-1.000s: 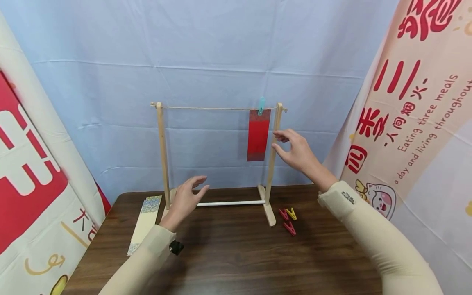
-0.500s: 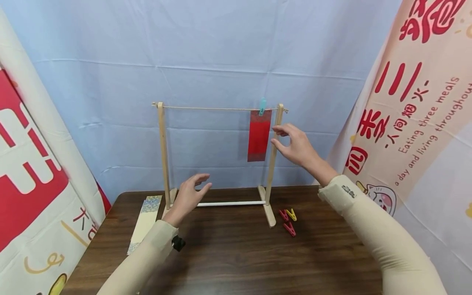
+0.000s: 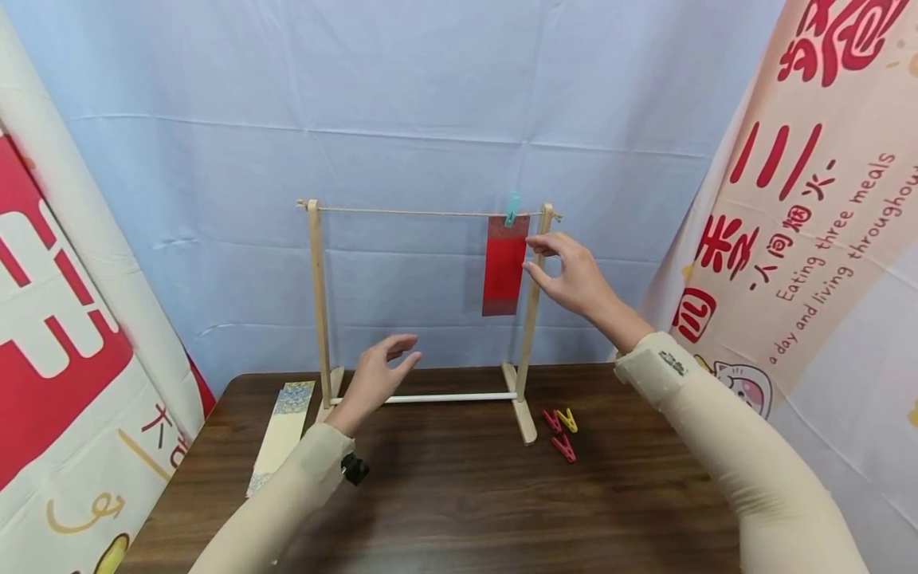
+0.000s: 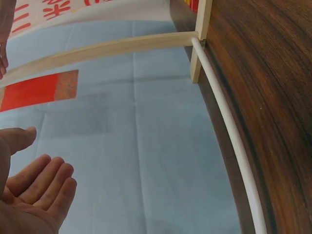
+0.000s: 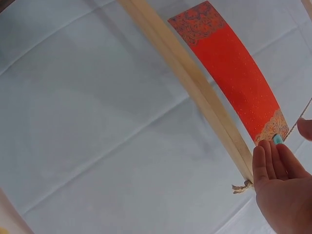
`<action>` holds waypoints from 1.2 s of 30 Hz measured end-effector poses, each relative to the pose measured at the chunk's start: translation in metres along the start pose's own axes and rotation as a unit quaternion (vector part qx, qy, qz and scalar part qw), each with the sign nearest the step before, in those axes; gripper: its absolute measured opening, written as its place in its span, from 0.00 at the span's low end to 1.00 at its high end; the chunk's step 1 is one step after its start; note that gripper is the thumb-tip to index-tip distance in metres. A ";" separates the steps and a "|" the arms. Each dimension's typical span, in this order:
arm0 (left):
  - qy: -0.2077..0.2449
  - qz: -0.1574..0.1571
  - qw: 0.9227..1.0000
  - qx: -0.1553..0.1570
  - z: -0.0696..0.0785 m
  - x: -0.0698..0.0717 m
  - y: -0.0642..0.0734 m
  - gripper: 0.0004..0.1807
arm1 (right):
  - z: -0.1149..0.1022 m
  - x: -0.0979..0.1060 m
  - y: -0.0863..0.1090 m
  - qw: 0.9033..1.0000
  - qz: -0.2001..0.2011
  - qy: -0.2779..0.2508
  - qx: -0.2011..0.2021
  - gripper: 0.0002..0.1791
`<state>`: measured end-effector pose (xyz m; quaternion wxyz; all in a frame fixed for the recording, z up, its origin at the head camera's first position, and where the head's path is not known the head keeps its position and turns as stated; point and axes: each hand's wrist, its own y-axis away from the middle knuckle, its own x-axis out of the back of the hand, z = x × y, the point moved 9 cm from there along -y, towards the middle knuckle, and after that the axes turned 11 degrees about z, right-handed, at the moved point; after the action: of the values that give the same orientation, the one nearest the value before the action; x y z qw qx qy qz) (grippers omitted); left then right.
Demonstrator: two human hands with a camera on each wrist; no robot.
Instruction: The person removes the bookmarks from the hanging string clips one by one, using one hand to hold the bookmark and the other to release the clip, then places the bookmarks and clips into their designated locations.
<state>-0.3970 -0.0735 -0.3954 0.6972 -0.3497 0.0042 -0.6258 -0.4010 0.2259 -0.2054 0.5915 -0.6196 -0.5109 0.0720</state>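
A red paper strip (image 3: pixel 505 267) with patterned ends hangs from a string (image 3: pixel 402 212), held there by a teal clothespin (image 3: pixel 512 209). The string spans a wooden frame (image 3: pixel 319 295). Close to the right post, my right hand (image 3: pixel 577 275) is raised with fingers and thumb apart and nothing between them; its fingertips overlap the strip's right edge in the head view. In the right wrist view the clothespin shows just beyond the fingertips. My left hand (image 3: pixel 374 378) hovers by the frame's lower left, above the white crossbar (image 3: pixel 459 397), fingers loosely bent and thumb apart, holding nothing.
Cream paper strips (image 3: pixel 281 430) with blue floral ends lie on the dark wood table (image 3: pixel 459 510) at the left. Two red clothespins (image 3: pixel 563 446) and a yellow clothespin (image 3: pixel 567 419) lie right of the frame's foot. A pale blue cloth (image 3: pixel 402 96) hangs behind.
My right hand has risen slightly and moved left toward the hanging strip. The left hand has shifted a little to the right and up. Strip and clothespins stay as they were.
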 end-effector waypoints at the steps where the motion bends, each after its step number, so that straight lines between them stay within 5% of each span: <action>1: -0.001 -0.002 1.000 -0.001 0.000 -0.001 -0.001 0.23 | -0.001 0.001 -0.002 1.000 0.003 -0.002 0.002 0.25; 36: 0.016 0.008 1.000 -0.002 0.019 -0.033 -0.026 0.22 | -0.008 0.008 -0.037 1.000 0.031 0.002 0.007 0.23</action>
<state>-0.4179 -0.0348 -0.3821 0.7011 -0.3412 0.0190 -0.6259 -0.4125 0.2185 -0.1691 0.5941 -0.6313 -0.4899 0.0924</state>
